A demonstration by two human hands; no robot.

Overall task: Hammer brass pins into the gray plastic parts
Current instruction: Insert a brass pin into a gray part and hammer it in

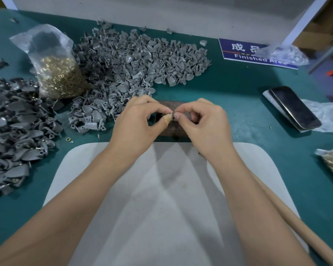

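A green table (238, 89) holds a heap of gray plastic parts (135, 62) beyond the hands and a bag of brass pins (60, 77) beyond the left hand (135, 121). It and the right hand (204, 121) pinch one small gray part (171, 114) between fingertips above a rusty metal block (173, 129).

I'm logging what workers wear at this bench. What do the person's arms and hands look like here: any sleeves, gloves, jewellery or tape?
Both forearms are bare as far as the frame shows; no sleeves, gloves, watch or rings are visible. The left hand has a strip of tan tape wrapped round one fingertip, by the look of it the thumb. The right hand wears nothing.
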